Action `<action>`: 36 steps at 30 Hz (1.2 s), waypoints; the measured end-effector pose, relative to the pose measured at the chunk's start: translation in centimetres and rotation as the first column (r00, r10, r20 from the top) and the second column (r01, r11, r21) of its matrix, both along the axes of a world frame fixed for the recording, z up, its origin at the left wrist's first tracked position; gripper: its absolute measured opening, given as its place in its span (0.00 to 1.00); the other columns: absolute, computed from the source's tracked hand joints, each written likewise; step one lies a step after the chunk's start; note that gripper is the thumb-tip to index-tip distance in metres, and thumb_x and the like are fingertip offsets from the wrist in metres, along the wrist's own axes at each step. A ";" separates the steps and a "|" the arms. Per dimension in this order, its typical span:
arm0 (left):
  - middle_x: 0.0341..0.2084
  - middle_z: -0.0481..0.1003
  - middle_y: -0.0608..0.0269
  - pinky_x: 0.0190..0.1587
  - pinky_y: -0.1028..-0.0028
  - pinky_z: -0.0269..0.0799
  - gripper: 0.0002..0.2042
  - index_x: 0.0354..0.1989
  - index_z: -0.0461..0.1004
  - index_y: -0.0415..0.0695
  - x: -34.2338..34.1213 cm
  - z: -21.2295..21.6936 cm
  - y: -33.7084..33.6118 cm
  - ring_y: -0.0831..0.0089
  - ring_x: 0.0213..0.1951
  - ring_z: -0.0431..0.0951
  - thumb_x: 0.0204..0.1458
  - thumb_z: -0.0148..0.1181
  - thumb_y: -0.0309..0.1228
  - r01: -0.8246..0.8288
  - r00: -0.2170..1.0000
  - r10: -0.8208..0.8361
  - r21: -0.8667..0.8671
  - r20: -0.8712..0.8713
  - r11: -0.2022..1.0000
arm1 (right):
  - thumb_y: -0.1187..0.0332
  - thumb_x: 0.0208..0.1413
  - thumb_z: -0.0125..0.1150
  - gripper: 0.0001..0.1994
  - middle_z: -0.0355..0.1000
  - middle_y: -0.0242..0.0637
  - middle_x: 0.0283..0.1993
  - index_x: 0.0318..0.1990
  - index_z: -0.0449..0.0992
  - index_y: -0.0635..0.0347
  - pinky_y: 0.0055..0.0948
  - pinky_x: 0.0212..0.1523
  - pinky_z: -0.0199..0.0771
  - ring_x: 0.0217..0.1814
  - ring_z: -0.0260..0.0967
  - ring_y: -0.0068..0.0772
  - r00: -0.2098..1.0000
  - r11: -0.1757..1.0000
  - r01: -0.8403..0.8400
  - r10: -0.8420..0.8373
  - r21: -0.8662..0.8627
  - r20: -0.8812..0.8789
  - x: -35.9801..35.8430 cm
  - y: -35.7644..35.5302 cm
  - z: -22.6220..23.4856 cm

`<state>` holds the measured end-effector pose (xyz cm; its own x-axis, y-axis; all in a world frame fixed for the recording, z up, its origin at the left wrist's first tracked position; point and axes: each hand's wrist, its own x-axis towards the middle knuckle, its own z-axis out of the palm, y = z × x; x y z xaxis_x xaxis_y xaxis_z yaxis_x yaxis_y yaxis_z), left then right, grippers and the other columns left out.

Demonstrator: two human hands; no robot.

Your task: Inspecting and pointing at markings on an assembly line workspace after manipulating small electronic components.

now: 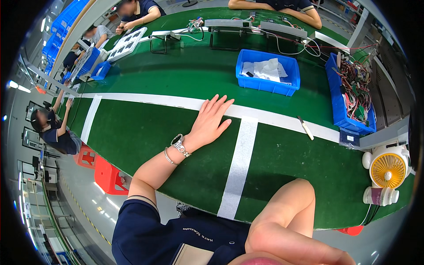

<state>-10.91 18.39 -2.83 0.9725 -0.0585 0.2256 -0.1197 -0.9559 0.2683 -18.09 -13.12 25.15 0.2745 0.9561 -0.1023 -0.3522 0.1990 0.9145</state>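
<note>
My left hand lies palm down on the green table, fingers apart and holding nothing. Its fingers rest across the white tape strip. A watch and a bracelet circle that wrist. My right arm is bent, its elbow propped near the table's front edge. The right hand is bent back at the bottom of the view, very close; its fingers cannot be made out. Right of my left hand lies a small knife with a pale handle.
A blue bin holds white papers; another blue bin is heaped with wires. At right stand a yellow-and-white fan and a white bottle. Metal fixtures with cables line the back. Several people sit around; red stools stand left.
</note>
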 end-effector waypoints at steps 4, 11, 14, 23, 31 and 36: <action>0.73 0.58 0.48 0.76 0.48 0.43 0.27 0.71 0.62 0.49 -0.1 -0.2 0.1 0.47 0.75 0.52 0.65 0.54 0.40 0.001 1.000 -0.001 -0.014 0.008 1.000 | 0.57 0.70 0.52 0.14 0.65 0.39 0.16 0.33 0.77 0.47 0.29 0.20 0.62 0.15 0.60 0.31 0.995 0.995 -0.053 0.045 -0.082 -0.092 0.3 -0.3 0.8; 0.72 0.59 0.48 0.75 0.48 0.44 0.22 0.66 0.67 0.49 0.2 -0.5 0.1 0.47 0.75 0.53 0.65 0.54 0.41 0.020 0.999 -0.020 -0.004 0.032 1.000 | 0.56 0.72 0.50 0.14 0.65 0.38 0.18 0.35 0.77 0.47 0.28 0.23 0.63 0.18 0.62 0.30 0.997 0.998 -0.012 0.007 0.065 0.081 0.1 0.3 -0.8; 0.72 0.58 0.49 0.75 0.48 0.44 0.23 0.67 0.66 0.50 -0.2 -0.5 0.3 0.47 0.75 0.52 0.65 0.55 0.41 0.005 1.000 -0.005 0.004 0.016 1.000 | 0.56 0.72 0.49 0.14 0.65 0.38 0.18 0.36 0.76 0.47 0.28 0.24 0.64 0.18 0.63 0.30 0.999 0.992 -0.022 0.017 -0.122 -0.048 0.1 -0.2 1.2; 0.72 0.59 0.47 0.75 0.47 0.44 0.22 0.66 0.66 0.49 -0.3 -0.3 0.4 0.46 0.75 0.53 0.65 0.55 0.40 0.004 1.000 -0.004 0.005 0.023 1.000 | 0.55 0.73 0.47 0.13 0.69 0.41 0.21 0.40 0.76 0.46 0.29 0.27 0.66 0.22 0.66 0.34 0.997 0.994 0.066 -0.069 0.091 0.024 -0.5 0.6 -0.2; 0.73 0.58 0.49 0.75 0.48 0.44 0.24 0.68 0.65 0.50 0.4 -0.3 -0.2 0.48 0.75 0.52 0.65 0.55 0.40 0.030 0.999 -0.030 0.024 0.019 0.999 | 0.55 0.73 0.46 0.13 0.70 0.42 0.22 0.41 0.75 0.47 0.30 0.29 0.68 0.23 0.67 0.35 0.976 0.950 0.195 -0.211 0.244 0.043 -1.7 1.7 -1.9; 0.73 0.58 0.49 0.75 0.48 0.44 0.24 0.68 0.65 0.50 -0.1 -0.5 0.3 0.48 0.75 0.52 0.65 0.55 0.40 0.010 1.000 -0.011 0.032 0.019 0.999 | 0.55 0.73 0.46 0.14 0.70 0.43 0.22 0.40 0.75 0.48 0.30 0.30 0.69 0.24 0.68 0.36 0.999 0.999 0.006 -0.004 -0.050 0.048 0.1 0.1 0.4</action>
<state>-11.01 18.65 -3.30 0.9673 -0.0763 0.2418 -0.1346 -0.9627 0.2348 -17.97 -12.99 25.55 0.2849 0.9488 -0.1366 -0.3938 0.2458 0.8857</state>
